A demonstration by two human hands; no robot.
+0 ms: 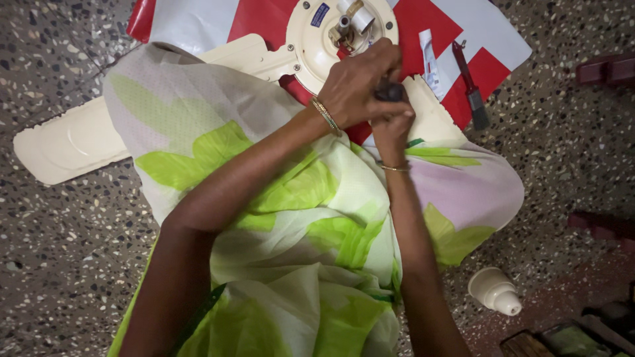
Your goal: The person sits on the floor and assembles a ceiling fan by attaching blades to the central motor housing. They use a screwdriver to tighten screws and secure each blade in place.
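A cream ceiling fan lies on a red and white sheet (pixel 198 23) on the floor; its round motor hub (pixel 317 41) is at the top centre and one long blade (pixel 73 140) runs out to the left. My left hand (pixel 360 82) is closed over the top of a dark handle (pixel 390 91) at the hub's lower edge. My right hand (pixel 391 127) grips the same handle from below. Both wrists wear thin gold bangles. What the tool's tip touches is hidden by my hands.
A white tube (pixel 428 63) and a red-handled brush (pixel 471 86) lie on the sheet at the right. A cream cone-shaped fan cover (pixel 495 291) stands on the speckled floor at the lower right. Green and white cloth (pixel 297 218) covers my lap. Dark objects sit at the right edge.
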